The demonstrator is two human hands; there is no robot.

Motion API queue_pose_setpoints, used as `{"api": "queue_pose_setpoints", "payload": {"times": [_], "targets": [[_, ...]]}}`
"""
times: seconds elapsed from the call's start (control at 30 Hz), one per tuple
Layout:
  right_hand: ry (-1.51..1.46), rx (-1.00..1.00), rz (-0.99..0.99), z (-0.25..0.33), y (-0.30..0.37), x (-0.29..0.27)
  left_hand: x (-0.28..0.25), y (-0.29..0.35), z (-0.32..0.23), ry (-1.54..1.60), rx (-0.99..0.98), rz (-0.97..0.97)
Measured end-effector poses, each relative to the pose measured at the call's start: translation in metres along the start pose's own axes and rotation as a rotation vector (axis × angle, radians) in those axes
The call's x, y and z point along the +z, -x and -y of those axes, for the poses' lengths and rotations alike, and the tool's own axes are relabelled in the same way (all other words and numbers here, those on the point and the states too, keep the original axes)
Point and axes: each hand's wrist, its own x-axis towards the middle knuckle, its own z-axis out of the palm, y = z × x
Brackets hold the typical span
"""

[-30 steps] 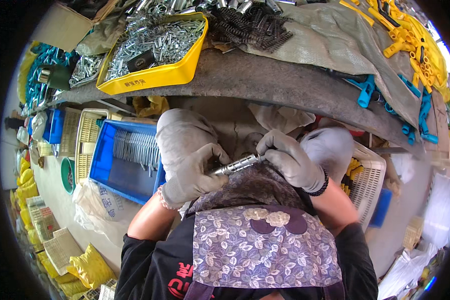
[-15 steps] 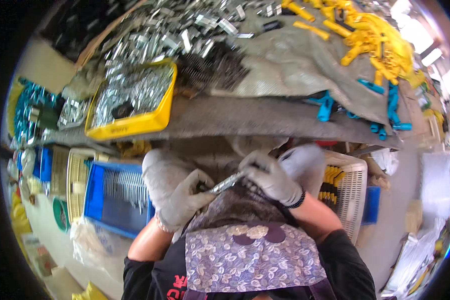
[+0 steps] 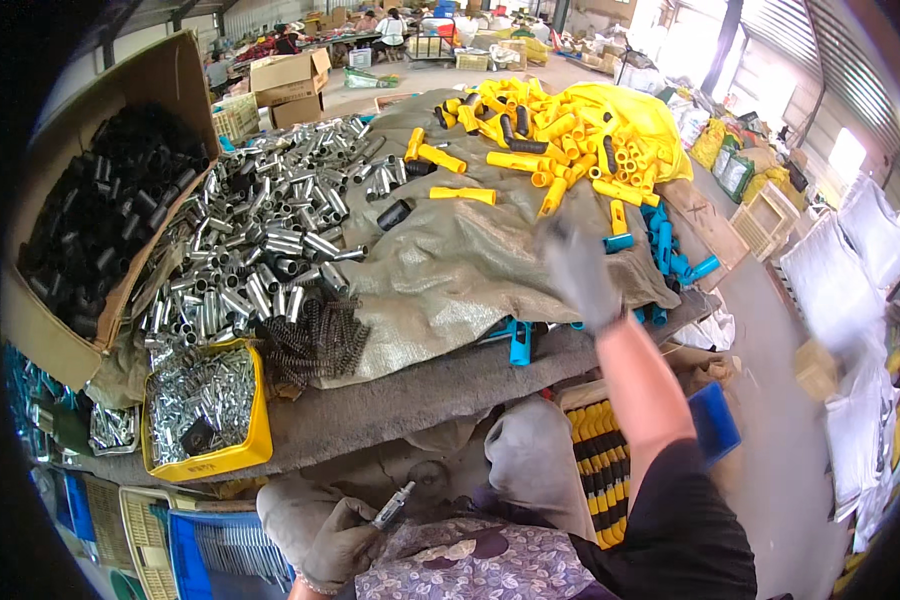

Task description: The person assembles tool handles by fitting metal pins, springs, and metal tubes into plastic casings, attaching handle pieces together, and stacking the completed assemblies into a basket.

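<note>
My gloved left hand is low over my lap, closed round a silver metal tube piece with a narrower tip pointing up and away. My gloved right hand is stretched out over the cloth-covered table, smeared by motion, so its fingers cannot be read. Beyond it lies a pile of yellow plastic tube handles, some with black sleeves. Just right of this hand are several teal tube handles. A lone yellow handle rests on the grey-green cloth.
On the table's left are heaped silver tubes, dark springs, a yellow bin of small metal pins and a carton of black sleeves. Below, a crate of yellow-black handles stands right, a blue bin left.
Both hands were together at the metal piece over my lap; my right hand has let go and swung forward over the table. My left hand keeps the piece. The view has tilted up.
</note>
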Motion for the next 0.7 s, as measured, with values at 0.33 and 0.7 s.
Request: {"api": "queue_pose_setpoints", "payload": {"times": [0.33,0.7], "targets": [[1.443,-0.291,0.166,-0.111,-0.132,0.042,0.0,-0.004,-0.011,-0.006,0.105,-0.007],[-0.579,-0.024,0.779,0.037,0.149,0.051,-0.021,0.019,-0.027,-0.119,0.108,-0.149]]}}
